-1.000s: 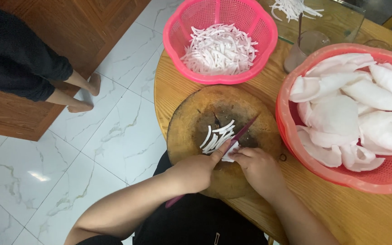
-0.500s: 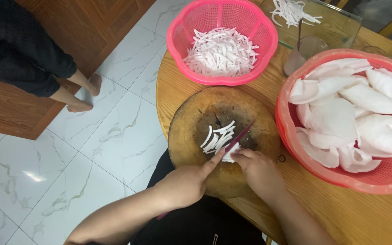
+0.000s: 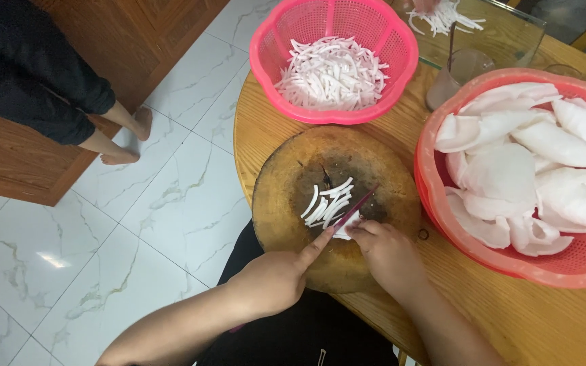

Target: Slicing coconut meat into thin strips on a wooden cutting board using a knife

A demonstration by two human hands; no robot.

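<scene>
Two pink baskets on the round wooden table [image 3: 272,129], going left to right: the smaller flower-shaped basket [image 3: 334,57] is piled with thin white strips [image 3: 331,71], and the bigger red-pink basket [image 3: 510,264] at the right is full of broad white slabs [image 3: 510,169]. Between them, nearer the person, sits a round wooden chopping block [image 3: 286,196] with a little fan of cut strips [image 3: 325,203] on it.

Left hand [image 3: 272,278] has its grip closed around a knife [image 3: 354,211], forefinger stretched along the blade, which is angled down onto the block. Right hand [image 3: 388,251] has its grip curled shut, pinning a small white piece [image 3: 344,232] just beside the blade.

Compared with a second ago, both hands and the knife are in pretty much the same spot over the block, and the cut pile looks about the same. Another person's bare feet [image 3: 127,139] are on the tile floor at the left, a bit shifted.
</scene>
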